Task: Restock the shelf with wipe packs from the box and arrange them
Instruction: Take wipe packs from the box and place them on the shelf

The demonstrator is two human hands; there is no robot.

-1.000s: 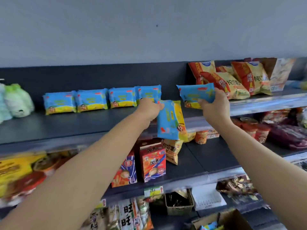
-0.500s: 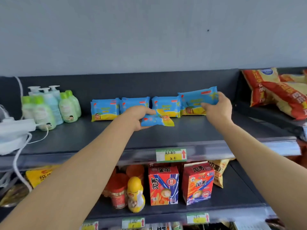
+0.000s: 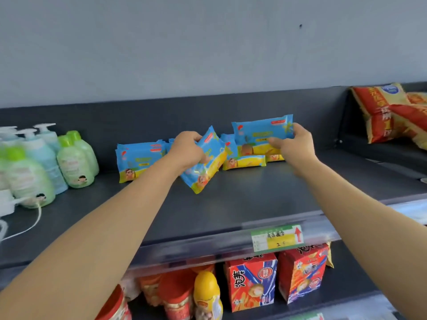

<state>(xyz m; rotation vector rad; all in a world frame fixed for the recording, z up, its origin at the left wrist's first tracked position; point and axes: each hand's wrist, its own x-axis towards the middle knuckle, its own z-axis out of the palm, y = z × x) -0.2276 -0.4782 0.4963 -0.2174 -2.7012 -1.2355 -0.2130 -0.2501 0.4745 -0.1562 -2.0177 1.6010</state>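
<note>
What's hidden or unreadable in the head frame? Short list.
All head view.
Box: outside the frame.
Row of packs: middle covered by left hand and tilted pack; count unclear.
Raised pack in right hand: covers the packs behind it.
Price tag: print blurred.
Bottles: blurred, cut by left edge.
Snack bags: cut by right edge.

Blue-and-yellow wipe packs (image 3: pixel 141 159); dark grey shelf (image 3: pixel 242 199); green bottles (image 3: pixel 76 160).
</note>
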